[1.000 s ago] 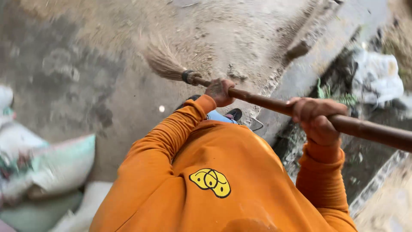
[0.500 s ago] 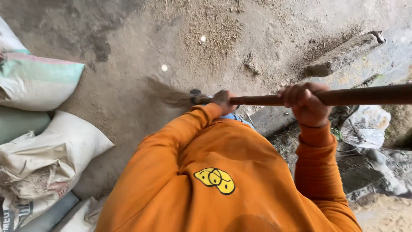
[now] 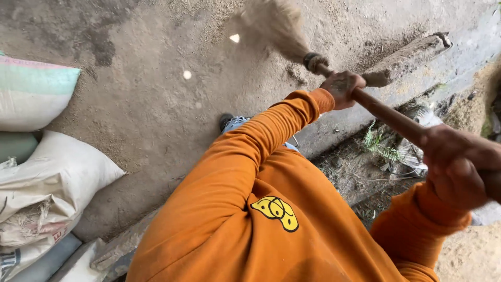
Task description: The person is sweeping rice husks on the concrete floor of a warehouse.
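Observation:
A broom with a brown wooden handle and a pale straw head slants across the upper right. The head is blurred over the dusty concrete floor. My left hand grips the handle close to the dark binding below the head. My right hand grips the handle farther back, near the right edge. Both arms wear orange sleeves, and my orange sweatshirt with a yellow emblem fills the bottom of the view.
Filled sacks are stacked along the left side. My shoe shows on the floor by my arm. At the right the floor drops to a ditch with weeds and litter. A long dirty block lies near that edge.
The broom head has swung from low on the left, near my body, up and away to the far floor. The handle has tilted from level to slanting. Both hands kept their grip.

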